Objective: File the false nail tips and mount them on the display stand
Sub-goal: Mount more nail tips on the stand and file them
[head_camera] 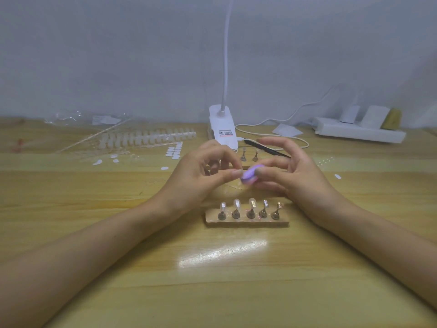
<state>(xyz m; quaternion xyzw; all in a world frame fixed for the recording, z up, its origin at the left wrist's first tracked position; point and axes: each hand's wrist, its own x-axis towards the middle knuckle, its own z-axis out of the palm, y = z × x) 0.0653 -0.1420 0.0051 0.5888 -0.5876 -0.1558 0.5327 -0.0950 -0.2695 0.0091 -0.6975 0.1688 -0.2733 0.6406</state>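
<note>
My left hand [201, 171] and my right hand [290, 171] meet above the wooden table. The right hand pinches a small purple nail file [249, 176] between thumb and fingers. The left hand's thumb and forefinger are pinched together right against the file; whatever they hold is too small and blurred to make out. Just in front of the hands stands a wooden display stand [247, 221] with several metal holders. Three clear nail tips [236, 204] sit on its left holders; the two right holders [266, 207] look bare.
A white clip lamp base [223, 127] and its cable lie behind the hands, with a black pen-like tool [267, 149] and two loose holders [249, 155]. Strips of nail tips [146, 138] and white adhesive tabs [173, 150] spread at the back left. A power strip [359, 132] sits back right.
</note>
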